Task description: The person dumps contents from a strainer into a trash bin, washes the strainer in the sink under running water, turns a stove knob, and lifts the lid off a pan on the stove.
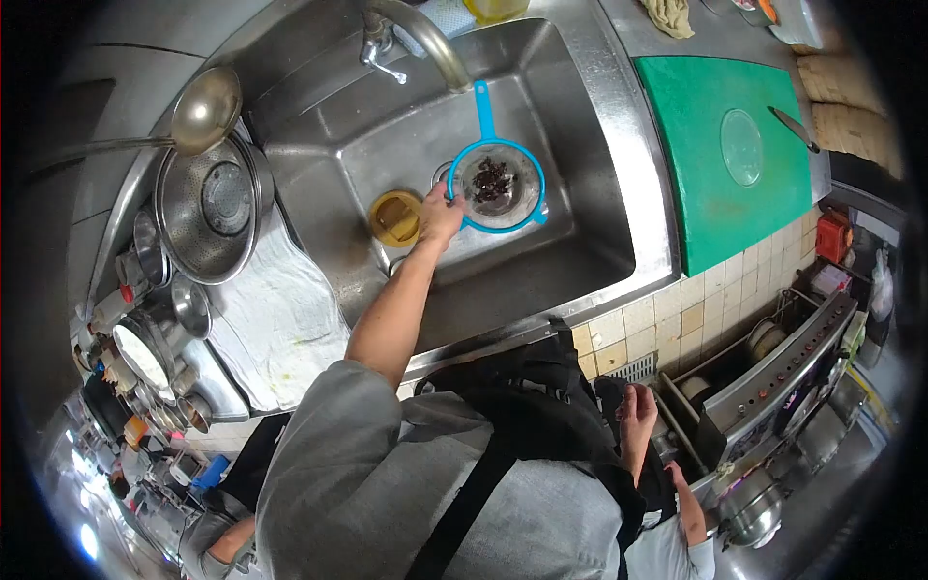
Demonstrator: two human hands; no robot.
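Note:
My left hand point(442, 220) reaches into the steel sink point(377, 145) and closes on the left rim of a blue-rimmed strainer point(535, 158). Its blue handle points toward the faucet point(425, 39). Small dark brown pieces point(493, 182) lie in the mesh; I cannot make out what they are. Just left of my fingers, a round yellowish-brown object point(394, 219) sits on the sink floor. My right hand point(636, 411) hangs low at my side, outside the sink, its fingers loosely bent and no object visible in them.
A green cutting board point(696, 193) with a clear round lid point(741, 145) and a knife point(795, 129) lies to the right. Left of the sink are a perforated colander point(184, 232), a ladle point(206, 111) and a white cloth point(275, 319). Another person's arm point(689, 507) shows behind me at right.

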